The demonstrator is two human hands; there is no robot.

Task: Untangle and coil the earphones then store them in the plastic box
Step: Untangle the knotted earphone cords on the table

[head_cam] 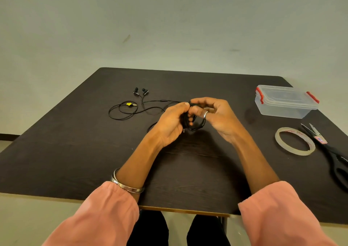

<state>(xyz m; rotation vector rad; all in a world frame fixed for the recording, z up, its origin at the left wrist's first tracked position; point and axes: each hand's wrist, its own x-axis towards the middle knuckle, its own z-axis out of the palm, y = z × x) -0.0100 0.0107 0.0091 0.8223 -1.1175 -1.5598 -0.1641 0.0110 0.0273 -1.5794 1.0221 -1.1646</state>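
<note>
Both hands, left hand and right hand, meet above the bench, pinching a partly wound black earphone cable to keep its coil together, while earbuds trail far-left and the closed plastic box waits far-right.

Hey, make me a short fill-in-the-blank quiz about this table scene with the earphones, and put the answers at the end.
1. The plastic box has clips coloured ____.
2. The roll of tape lies between the box and the ____.
3. The earbuds rest on the table while both hands, left hand and right hand, hold the black ____.
4. The box's lid is ____.

Answers: red; scissors; cable; closed
</note>
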